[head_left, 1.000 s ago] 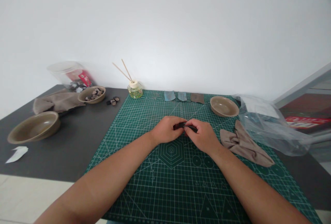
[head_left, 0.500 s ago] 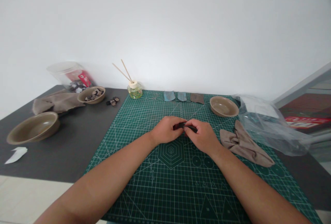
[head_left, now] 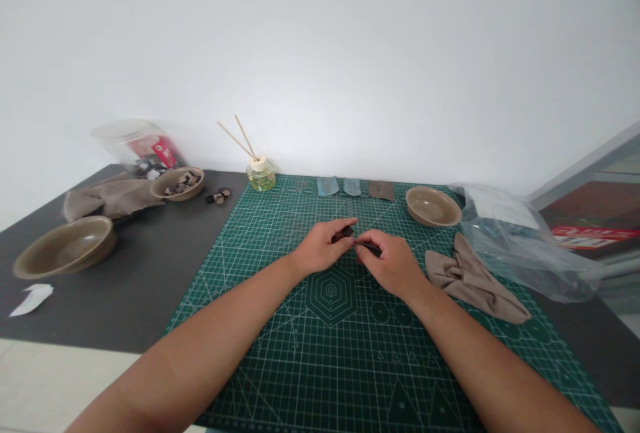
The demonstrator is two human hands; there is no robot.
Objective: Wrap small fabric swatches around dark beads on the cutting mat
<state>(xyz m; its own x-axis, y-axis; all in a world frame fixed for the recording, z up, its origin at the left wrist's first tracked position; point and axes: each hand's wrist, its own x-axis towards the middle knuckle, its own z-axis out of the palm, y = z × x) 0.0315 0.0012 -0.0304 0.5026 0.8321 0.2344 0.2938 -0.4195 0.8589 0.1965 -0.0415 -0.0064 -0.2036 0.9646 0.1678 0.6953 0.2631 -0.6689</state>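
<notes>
Over the middle of the green cutting mat (head_left: 270, 353), my two hands are close together. My left hand (head_left: 317, 247) is closed around a small dark brown piece (head_left: 349, 230), its index finger stretched along the far side and the thumb near. Pinched in my right hand (head_left: 393, 261) is a slim dark thing (head_left: 370, 247), its tip pointing left toward the brown piece. Its kind does not show, and whether it touches the piece I cannot tell. Right of my right hand lies a crumpled brown cloth (head_left: 475, 283).
A bowl (head_left: 434, 206) and a clear plastic bag (head_left: 530, 253) are at right. Along the back stand a reed diffuser (head_left: 261, 174), two blue-grey squares (head_left: 327, 185) and a brown square (head_left: 381, 189). Left are another bowl (head_left: 65, 246), a bowl of dark chips (head_left: 177, 194) and a clear tub (head_left: 130, 143).
My left index finger has lifted and straightened, so more of the dark brown piece shows. The fingertips of my two hands are slightly farther apart. My right hand stays nearly still.
</notes>
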